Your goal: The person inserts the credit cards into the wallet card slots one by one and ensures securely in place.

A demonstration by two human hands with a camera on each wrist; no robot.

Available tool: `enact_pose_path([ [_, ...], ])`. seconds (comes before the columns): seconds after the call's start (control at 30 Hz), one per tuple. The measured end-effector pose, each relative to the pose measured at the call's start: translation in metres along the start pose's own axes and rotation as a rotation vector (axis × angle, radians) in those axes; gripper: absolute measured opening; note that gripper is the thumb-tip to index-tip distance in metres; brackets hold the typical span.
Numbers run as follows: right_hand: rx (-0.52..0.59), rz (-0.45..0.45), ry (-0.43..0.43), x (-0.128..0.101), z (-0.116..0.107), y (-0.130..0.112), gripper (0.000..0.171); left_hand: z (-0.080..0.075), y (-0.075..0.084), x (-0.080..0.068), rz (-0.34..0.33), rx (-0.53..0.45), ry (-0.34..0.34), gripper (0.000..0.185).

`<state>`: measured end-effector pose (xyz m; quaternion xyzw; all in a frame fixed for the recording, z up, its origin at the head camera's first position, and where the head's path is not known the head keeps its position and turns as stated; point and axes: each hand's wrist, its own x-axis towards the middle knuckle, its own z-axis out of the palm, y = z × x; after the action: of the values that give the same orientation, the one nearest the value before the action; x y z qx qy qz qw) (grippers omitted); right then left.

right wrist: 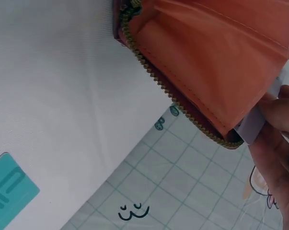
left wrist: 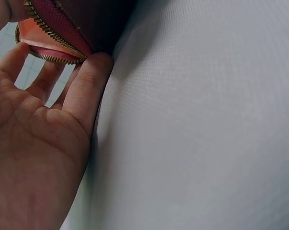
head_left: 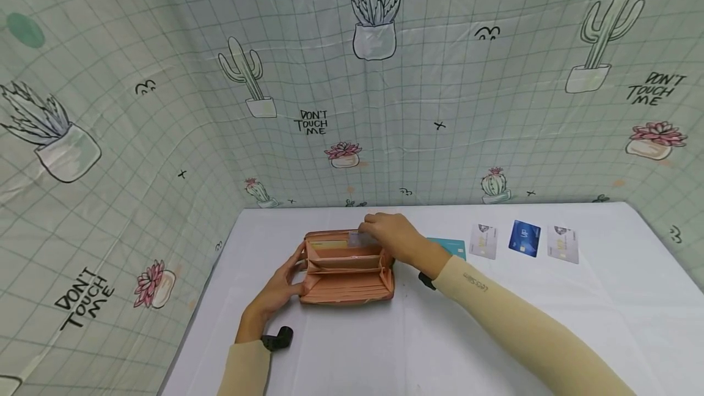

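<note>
An orange zip-around wallet (head_left: pixel 348 293) lies spread wide on the white table, its inner dividers facing up. My left hand (head_left: pixel 279 286) grips its left side; in the left wrist view the fingers of the left hand (left wrist: pixel 43 139) touch the brass-zipped edge. At the back right of the wallet, my right hand (head_left: pixel 397 237) pinches a pale grey card (head_left: pixel 354 239). In the right wrist view that grey card (right wrist: pixel 253 125) sits partly behind the wallet's orange inner panel (right wrist: pixel 221 67), its lower part hidden. A yellowish card or paper (head_left: pixel 328 245) shows along the back compartment.
Right of the wallet lie a teal card (head_left: pixel 451 246), partly behind my right arm, a silver card (head_left: pixel 484 241), a blue card (head_left: pixel 525 238) and another silver card (head_left: pixel 563 244). A cactus-print cloth (head_left: pixel 440 78) rises behind the white table (head_left: pixel 352 353) and along its left.
</note>
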<state>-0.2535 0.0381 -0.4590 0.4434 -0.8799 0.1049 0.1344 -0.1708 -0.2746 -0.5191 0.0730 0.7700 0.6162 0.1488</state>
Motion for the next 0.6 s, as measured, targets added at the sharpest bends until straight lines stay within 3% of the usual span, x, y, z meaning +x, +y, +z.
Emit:
enact_pose_path([
  [0.1,-0.022,-0.021,0.005,-0.0012,0.0025,-0.0009,0.033,-0.0003,-0.0008,0.0003,0.002,0.002,0.002,0.110],
  [0.3,-0.057,-0.035,-0.063,-0.0015,0.0072,-0.0039,0.035,0.0001,-0.0025,0.0012,-0.013,0.015,0.000,0.112],
  [0.6,0.124,0.063,-0.081,-0.0016,0.0066,0.0005,0.028,-0.0016,-0.0026,0.0030,-0.005,0.008,-0.005,0.110],
])
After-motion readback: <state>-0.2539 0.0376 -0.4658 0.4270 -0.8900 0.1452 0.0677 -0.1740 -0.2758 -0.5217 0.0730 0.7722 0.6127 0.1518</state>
